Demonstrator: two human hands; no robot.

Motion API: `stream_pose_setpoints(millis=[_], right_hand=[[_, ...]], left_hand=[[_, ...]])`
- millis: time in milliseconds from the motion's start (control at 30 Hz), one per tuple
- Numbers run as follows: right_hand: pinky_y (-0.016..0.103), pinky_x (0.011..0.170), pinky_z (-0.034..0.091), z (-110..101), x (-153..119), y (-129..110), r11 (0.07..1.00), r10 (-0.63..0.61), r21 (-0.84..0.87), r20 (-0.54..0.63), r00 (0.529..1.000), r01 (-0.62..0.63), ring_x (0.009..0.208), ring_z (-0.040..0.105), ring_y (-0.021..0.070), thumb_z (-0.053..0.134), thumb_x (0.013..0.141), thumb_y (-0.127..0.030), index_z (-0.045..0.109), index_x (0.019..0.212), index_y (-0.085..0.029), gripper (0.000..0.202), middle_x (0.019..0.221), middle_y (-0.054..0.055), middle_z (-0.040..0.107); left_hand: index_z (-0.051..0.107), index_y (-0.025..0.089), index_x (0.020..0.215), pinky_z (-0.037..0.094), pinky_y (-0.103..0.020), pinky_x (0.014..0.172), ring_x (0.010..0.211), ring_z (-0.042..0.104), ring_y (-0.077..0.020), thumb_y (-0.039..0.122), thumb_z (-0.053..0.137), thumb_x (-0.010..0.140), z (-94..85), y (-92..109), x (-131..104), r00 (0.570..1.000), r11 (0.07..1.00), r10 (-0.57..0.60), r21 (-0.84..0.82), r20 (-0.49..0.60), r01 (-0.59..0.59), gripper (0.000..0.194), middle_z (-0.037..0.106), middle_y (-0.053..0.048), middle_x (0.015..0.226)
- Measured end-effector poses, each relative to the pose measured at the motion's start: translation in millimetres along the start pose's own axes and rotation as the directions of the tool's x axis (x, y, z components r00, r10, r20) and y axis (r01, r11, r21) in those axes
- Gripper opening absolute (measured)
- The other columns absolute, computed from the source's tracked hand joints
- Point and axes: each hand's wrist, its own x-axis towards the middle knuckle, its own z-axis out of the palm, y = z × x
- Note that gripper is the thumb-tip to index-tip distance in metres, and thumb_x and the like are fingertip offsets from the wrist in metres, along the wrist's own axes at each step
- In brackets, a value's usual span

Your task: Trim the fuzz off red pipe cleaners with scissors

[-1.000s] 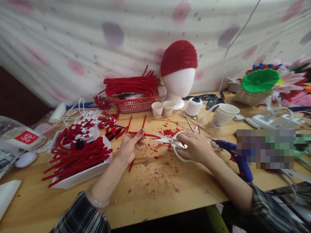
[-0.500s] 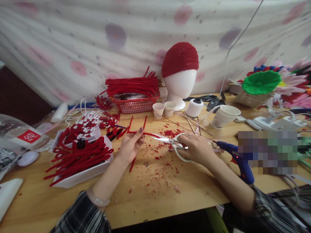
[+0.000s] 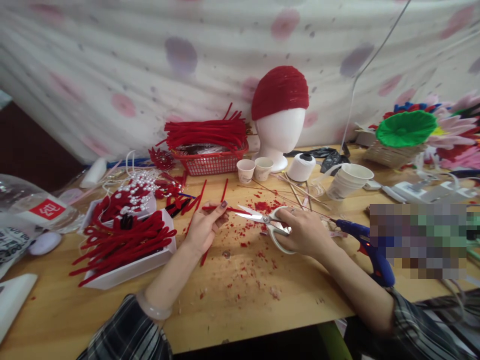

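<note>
Near the middle of the wooden table [image 3: 240, 320], my left hand [image 3: 205, 227] pinches a red fuzzy stem [image 3: 240, 210] between thumb and fingers. The stem's end points right, at the blades of white-handled scissors [image 3: 265, 219]. My right hand [image 3: 303, 231] is closed round the scissor handles, and the blades are slightly apart beside the stem's tip. Red fluff clippings [image 3: 262, 206] lie scattered under and around the blades. More red stems lie on the table just behind and below my left hand.
At left stands a white box of looped red stems [image 3: 127, 270], near a plastic bottle [image 3: 41, 205]. Behind are a red basket [image 3: 213, 163], a foam head [image 3: 281, 130], paper cups [image 3: 245, 171] and a thread cone [image 3: 301, 168]. A blue glue gun [image 3: 380, 260] lies at right.
The scissor blades have opened a little more and the stem's tip has shifted slightly right between the hands. The whole view has moved slightly.
</note>
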Motion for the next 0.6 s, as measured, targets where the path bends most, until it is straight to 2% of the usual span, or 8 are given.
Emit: stream_pose_setpoints(millis=[367, 600], right_hand=[[0.025, 0.051, 0.022, 1.2, -0.4, 3.5, 1.0, 0.005, -0.015, 0.036, 0.999, -0.004, 0.051, 0.049, 0.0131, 0.054, 0.082, -0.042, 0.058, 0.072, -0.019, 0.026, 0.055, 0.001, 0.058], [0.026, 0.053, 0.025, -2.1, 0.6, -0.1, 1.0, 0.018, 0.016, 0.064, 0.998, -0.019, 0.057, 0.05, 0.0148, 0.052, 0.081, -0.044, 0.057, 0.078, -0.018, 0.026, 0.062, 0.003, 0.058]], left_hand=[[0.065, 0.013, 0.063, 0.049, -0.013, 0.051, 0.049, 0.058, -0.0047, 0.02, 0.089, 0.044, -0.4, -0.9, 1.2, 1.0, 1.0, -0.003, -0.013, -0.005, 0.003, 0.031, 0.066, 0.003, 0.056], [0.065, 0.014, 0.063, 0.048, -0.013, 0.049, 0.048, 0.057, -0.0039, 0.021, 0.089, 0.045, -0.3, -1.0, 1.7, 1.0, 1.0, -0.005, -0.017, -0.017, 0.005, 0.03, 0.066, 0.004, 0.059]])
